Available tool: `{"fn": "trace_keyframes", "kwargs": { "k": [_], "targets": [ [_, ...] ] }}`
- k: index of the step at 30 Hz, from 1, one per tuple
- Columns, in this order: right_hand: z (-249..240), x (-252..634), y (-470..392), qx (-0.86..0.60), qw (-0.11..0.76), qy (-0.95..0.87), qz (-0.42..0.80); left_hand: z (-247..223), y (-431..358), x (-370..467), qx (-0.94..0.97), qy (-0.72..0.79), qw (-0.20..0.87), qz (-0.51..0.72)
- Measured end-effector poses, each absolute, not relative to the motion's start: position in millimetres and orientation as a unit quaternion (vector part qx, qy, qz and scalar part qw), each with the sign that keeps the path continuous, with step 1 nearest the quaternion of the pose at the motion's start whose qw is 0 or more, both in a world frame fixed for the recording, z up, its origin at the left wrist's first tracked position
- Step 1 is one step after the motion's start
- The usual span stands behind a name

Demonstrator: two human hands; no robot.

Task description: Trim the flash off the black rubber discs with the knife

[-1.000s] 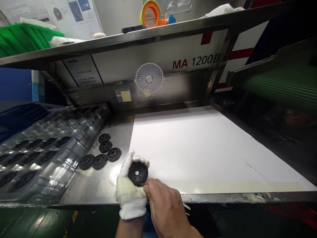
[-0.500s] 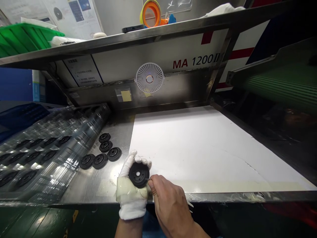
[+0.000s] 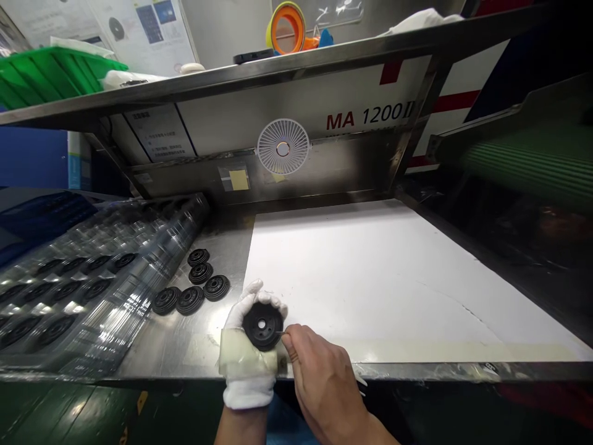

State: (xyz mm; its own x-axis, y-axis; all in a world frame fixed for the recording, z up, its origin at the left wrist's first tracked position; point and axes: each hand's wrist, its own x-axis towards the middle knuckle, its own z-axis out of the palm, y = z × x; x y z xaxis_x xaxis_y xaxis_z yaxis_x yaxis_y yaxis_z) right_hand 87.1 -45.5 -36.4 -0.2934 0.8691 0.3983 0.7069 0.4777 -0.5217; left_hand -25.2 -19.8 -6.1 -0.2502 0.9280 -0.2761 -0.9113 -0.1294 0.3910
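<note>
My left hand [image 3: 250,358], in a white glove with a pale wrap around it, is closed around a black ribbed plastic disc [image 3: 263,326]. The disc has a centre hole and its flat face is turned up toward me. Bare and closed, my right hand [image 3: 324,377] pinches a thin pointed tool [image 3: 280,333] whose tip meets the disc's right edge. Most of that tool is hidden by the fingers, so its kind cannot be made out. Several similar black discs [image 3: 189,300] lie on the metal bench, left of my gloved hand.
Clear plastic trays [image 3: 139,272] with black discs in their pockets are stacked at the left. A white sheet [image 3: 352,278] covers the bench to the right. Behind stands a small fan [image 3: 283,147], beneath a metal shelf [image 3: 208,80] bearing a green bin [image 3: 60,74] and tape roll [image 3: 296,31].
The whole scene has shifted slightly to the right as the camera turned. Both hands keep nearly the same pose, with the tool tip still at the disc's right edge.
</note>
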Motion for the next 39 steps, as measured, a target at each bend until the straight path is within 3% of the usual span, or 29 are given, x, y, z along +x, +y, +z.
{"fn": "trace_keyframes", "kwargs": {
  "k": [7,14,25,31,39],
  "targets": [
    [-41.8,76.6,-53.1,-0.477,0.323,-0.81,0.107,-10.6,-17.7,-20.6,0.039,0.279,0.538,0.795],
    [-39.3,86.3,-46.6,-0.48,0.325,-0.803,0.136,-7.0,-27.9,-31.1,0.056,0.265,0.658,0.702],
    [-44.9,78.3,-54.0,-0.476,0.331,-0.806,0.121,-7.4,-18.5,-19.1,0.012,0.273,0.561,0.781],
    [-41.7,85.8,-49.4,-0.471,0.324,-0.806,0.15,-10.2,-28.7,-30.6,0.043,0.266,0.661,0.701],
    [-43.7,83.6,-53.0,-0.472,0.317,-0.812,0.135,-12.6,-15.4,-21.3,-0.034,0.235,0.61,0.756]
  ]
}}
